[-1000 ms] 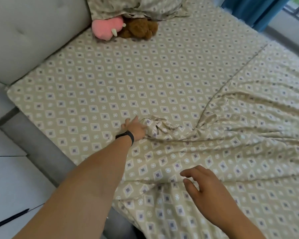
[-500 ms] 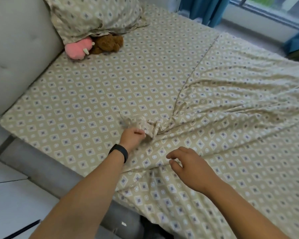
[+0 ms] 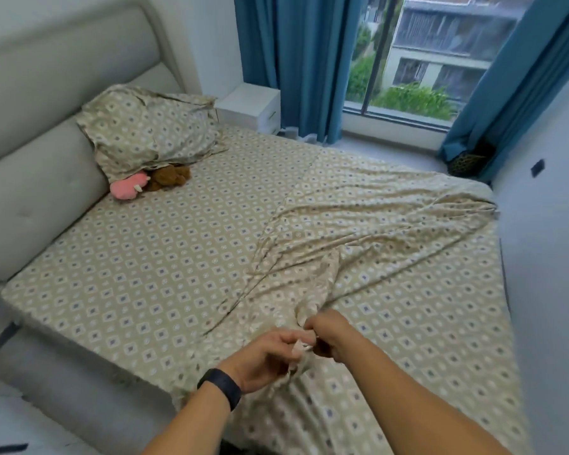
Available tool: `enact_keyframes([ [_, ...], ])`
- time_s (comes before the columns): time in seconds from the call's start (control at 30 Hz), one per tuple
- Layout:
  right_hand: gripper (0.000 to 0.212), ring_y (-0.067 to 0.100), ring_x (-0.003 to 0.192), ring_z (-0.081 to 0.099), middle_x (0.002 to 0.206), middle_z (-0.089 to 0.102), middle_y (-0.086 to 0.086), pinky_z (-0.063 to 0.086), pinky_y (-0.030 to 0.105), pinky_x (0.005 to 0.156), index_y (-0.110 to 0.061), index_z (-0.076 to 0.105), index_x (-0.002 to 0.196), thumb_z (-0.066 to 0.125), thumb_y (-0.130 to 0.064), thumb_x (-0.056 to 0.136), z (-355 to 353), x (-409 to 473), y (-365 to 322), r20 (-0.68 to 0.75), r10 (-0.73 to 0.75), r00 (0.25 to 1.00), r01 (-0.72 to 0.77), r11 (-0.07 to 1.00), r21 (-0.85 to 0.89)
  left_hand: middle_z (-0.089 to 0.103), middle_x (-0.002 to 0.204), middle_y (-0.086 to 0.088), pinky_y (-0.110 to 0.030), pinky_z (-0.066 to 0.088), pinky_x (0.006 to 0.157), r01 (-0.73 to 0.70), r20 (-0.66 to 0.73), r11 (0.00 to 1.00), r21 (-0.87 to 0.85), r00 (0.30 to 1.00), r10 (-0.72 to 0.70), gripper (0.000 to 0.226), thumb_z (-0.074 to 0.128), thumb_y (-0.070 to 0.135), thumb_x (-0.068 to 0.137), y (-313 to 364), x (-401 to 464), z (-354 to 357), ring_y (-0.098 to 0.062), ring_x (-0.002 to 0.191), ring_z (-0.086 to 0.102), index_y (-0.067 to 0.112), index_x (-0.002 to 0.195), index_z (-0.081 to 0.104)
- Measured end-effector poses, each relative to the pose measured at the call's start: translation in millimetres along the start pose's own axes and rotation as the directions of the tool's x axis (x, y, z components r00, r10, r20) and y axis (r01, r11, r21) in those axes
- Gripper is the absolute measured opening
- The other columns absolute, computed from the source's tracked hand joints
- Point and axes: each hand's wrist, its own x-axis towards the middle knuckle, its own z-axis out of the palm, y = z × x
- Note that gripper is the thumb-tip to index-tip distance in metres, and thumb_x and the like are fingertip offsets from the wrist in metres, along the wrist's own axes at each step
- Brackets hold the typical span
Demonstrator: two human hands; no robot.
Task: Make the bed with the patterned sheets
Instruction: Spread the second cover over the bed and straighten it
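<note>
Head view: my left hand point(image 3: 266, 357) and right hand point(image 3: 330, 334) both pinch a bunched corner of the top sheet point(image 3: 375, 257) near the bed point(image 3: 79, 372) edge.

A pink plush toy point(image 3: 127, 189) touches a brown teddy bear point(image 3: 170, 177). Blue curtains point(image 3: 304, 64) flank the window point(image 3: 418, 54); a white nightstand point(image 3: 250, 106) stands near them.

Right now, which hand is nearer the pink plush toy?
Left. The left hand grips the top sheet on the pink plush toy's side; the right hand sits just beyond it.
</note>
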Motion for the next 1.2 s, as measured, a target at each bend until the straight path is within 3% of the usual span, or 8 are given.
enact_keyframes([
  [0.23,0.029,0.026,0.067,0.063,0.080,0.070,0.013,0.048,0.032,0.058,-0.008,0.069,0.095,0.042,-0.015,0.085,-118,-58,88,-0.001,-0.107,0.994,0.107,0.991,0.079,0.060,0.088,-0.002,-0.032,0.046,0.061,0.042,-0.451,0.996,-0.078,0.890,-0.073,0.057,0.084,0.045,0.075,-70,29,147,-0.013,0.064,0.056,0.015,0.116,0.055],
  [0.43,0.023,0.012,0.053,0.055,0.064,0.064,0.001,0.042,0.023,0.056,-0.007,0.068,0.074,0.052,-0.012,0.090,-173,-112,135,0.127,-0.298,0.946,0.289,0.953,0.086,0.066,0.125,-0.022,-0.057,0.055,0.094,-0.213,-0.635,0.952,-0.219,0.772,0.027,0.099,0.091,0.041,0.068,-79,61,205,-0.040,0.108,0.068,0.026,0.148,0.035],
  [0.57,0.038,0.006,0.050,0.044,0.057,0.053,-0.007,0.035,0.022,0.052,-0.023,0.056,0.058,0.049,-0.003,0.089,-200,-138,183,0.126,-0.315,0.941,0.311,0.949,0.049,0.038,0.150,-0.015,-0.050,0.050,0.103,0.049,-0.827,0.994,0.099,0.559,0.055,0.134,0.091,0.057,0.053,-90,58,231,-0.037,0.124,0.052,0.043,0.154,0.003],
  [0.73,0.031,0.004,0.052,0.049,0.058,0.058,-0.011,0.038,0.018,0.054,-0.017,0.063,0.067,0.049,0.001,0.088,-214,-168,222,0.078,-0.364,0.928,0.365,0.931,0.001,0.068,0.128,-0.007,-0.046,0.054,0.098,0.210,-0.613,0.900,0.381,0.786,0.076,0.085,0.072,0.070,0.064,-134,53,242,-0.025,0.110,0.066,0.014,0.128,0.064],
  [0.83,0.021,0.011,0.058,0.043,0.057,0.052,-0.008,0.035,0.025,0.057,-0.016,0.057,0.065,0.051,-0.005,0.081,-220,-184,250,0.014,-0.346,0.938,0.346,0.938,0.010,0.074,0.084,-0.003,-0.050,0.054,0.081,0.137,-0.627,0.850,0.509,0.736,0.256,0.048,0.063,0.055,0.064,-165,42,255,-0.031,0.086,0.069,0.012,0.085,0.072],
  [0.9,0.019,0.014,0.062,0.042,0.065,0.052,-0.005,0.035,0.030,0.062,-0.019,0.054,0.067,0.048,-0.011,0.083,-225,-194,284,-0.067,-0.296,0.953,0.298,0.955,0.018,0.052,0.054,0.013,-0.043,0.038,0.069,0.084,-0.610,0.806,0.586,0.701,0.371,0.030,0.059,0.048,0.070,-178,13,297,-0.022,0.060,0.053,0.023,0.057,0.050],
  [1.0,0.024,0.013,0.063,0.045,0.072,0.052,-0.004,0.037,0.024,0.058,-0.023,0.055,0.077,0.041,-0.015,0.096,-237,-200,331,-0.136,-0.177,0.975,0.183,0.982,0.034,0.028,0.053,0.015,-0.036,0.021,0.063,-0.034,-0.481,0.764,0.645,0.758,0.440,0.042,0.065,0.029,0.082,-202,-6,335,-0.010,0.051,0.028,0.027,0.060,0.030],
  [1.2,0.026,0.019,0.078,0.052,0.094,0.058,0.002,0.041,0.028,0.066,-0.016,0.061,0.101,0.046,-0.037,0.104,-274,-221,403,-0.226,0.008,0.974,0.062,0.952,0.301,0.056,0.068,-0.009,-0.034,0.037,0.060,-0.136,-0.068,0.489,0.861,0.924,0.376,0.027,0.065,0.035,0.076,-270,-22,408,-0.009,0.063,0.045,0.010,0.074,0.056],
])
